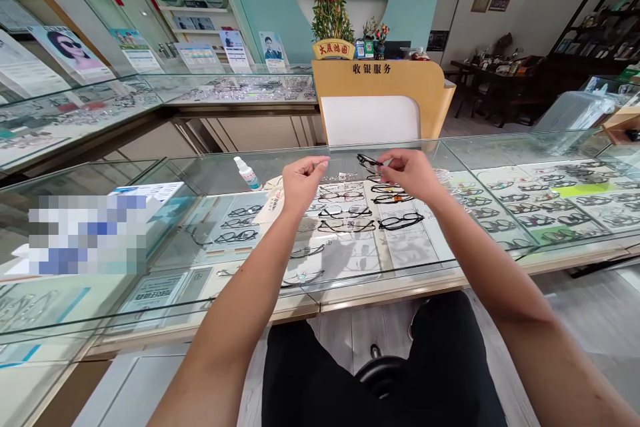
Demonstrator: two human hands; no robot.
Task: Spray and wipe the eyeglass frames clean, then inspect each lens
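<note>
My right hand [407, 173] pinches a pair of black-framed eyeglasses [369, 161] by one end, above the far part of the glass counter top. To its left, my left hand [303, 180] is closed, with thumb and fingertips drawn together and pointing toward the glasses. Anything in that pinch is too small or hidden to make out. Beside my left wrist lies a cream cleaning cloth [273, 203] with red print. A white spray bottle [247, 173] with a blue label stands behind the cloth. Below my hands, another black pair of eyeglasses [400, 221] sits among rows of frames.
The glass display counter [350, 270] runs across in front of my knees, filled with eyeglass frames. On its left stands a box with a blurred patch [160, 192]. Beyond are a wooden cashier desk [435, 90] with a potted plant [330, 13] and another display case [240, 90].
</note>
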